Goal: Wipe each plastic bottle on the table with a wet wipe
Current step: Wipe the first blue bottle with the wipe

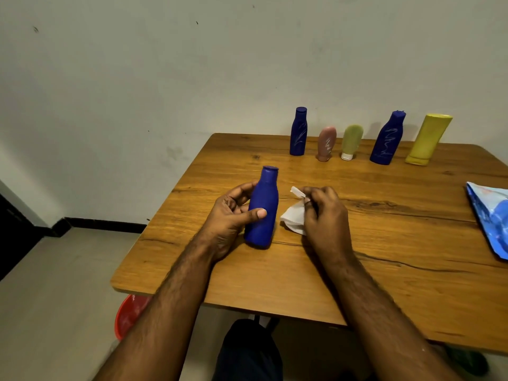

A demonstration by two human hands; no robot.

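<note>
My left hand [231, 215] grips a plain blue plastic bottle [264, 199] that stands upright on the wooden table [384, 243], thumb across its front. Just right of it, my right hand [324, 213] pinches a crumpled white wet wipe [294, 215], a small gap apart from the bottle. Along the table's far edge stand a blue bottle with white scribbles [298, 132], a pink tube [326, 143], a green tube with a white cap [351, 142], a second scribbled blue bottle [387, 138] and a yellow bottle [428, 138].
A blue and white wipe packet [492, 215] lies at the table's right edge. Under the near left corner of the table a red round thing [129, 314] sits on the floor. A pale wall rises behind the table.
</note>
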